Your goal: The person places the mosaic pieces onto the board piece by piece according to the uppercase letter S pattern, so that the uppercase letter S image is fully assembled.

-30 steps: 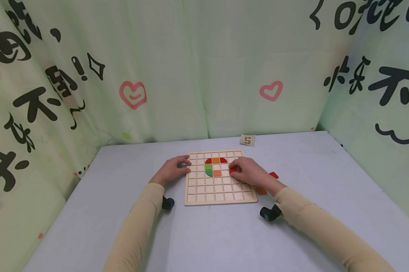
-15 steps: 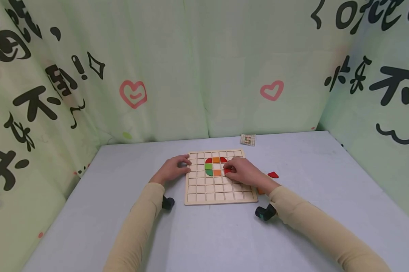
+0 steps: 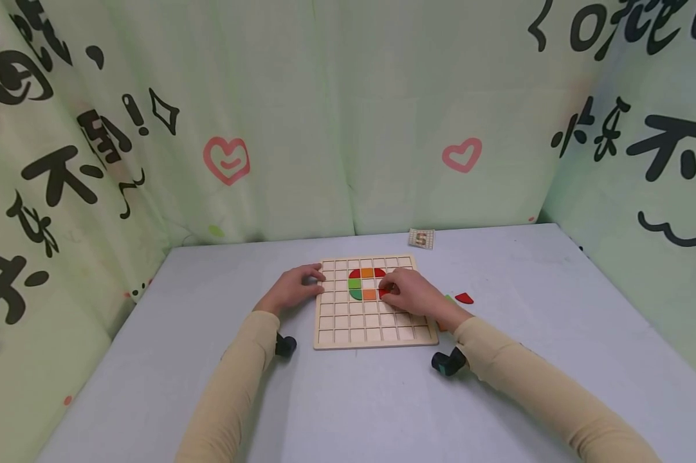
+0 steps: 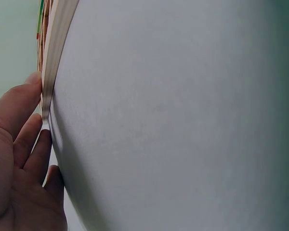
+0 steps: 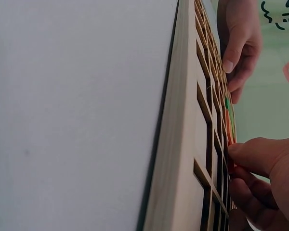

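A square wooden grid board (image 3: 356, 335) lies on the table. Red, orange and green tiles (image 3: 355, 283) fill several cells in its upper middle, making a partial ring. My left hand (image 3: 290, 288) touches the board's left edge, its thumb and fingertips against the wooden side in the left wrist view. Over the ring's lower right, my right hand (image 3: 414, 292) pinches a red tile (image 3: 383, 294) between thumb and fingers, down at the grid. The right wrist view shows that thumb (image 5: 255, 154) close to the orange tile; the fingers hide much of the red one.
A red tile (image 3: 464, 298) lies on the table right of the board, with green and orange pieces partly hidden by my right forearm. A small pattern card (image 3: 421, 238) lies near the table's back edge. Printed curtains (image 3: 348, 128) surround the table's back and sides.
My right hand has moved slightly left with the red tile, bringing it beside the orange tile in the ring's bottom row. My left hand has stayed at the board's edge.
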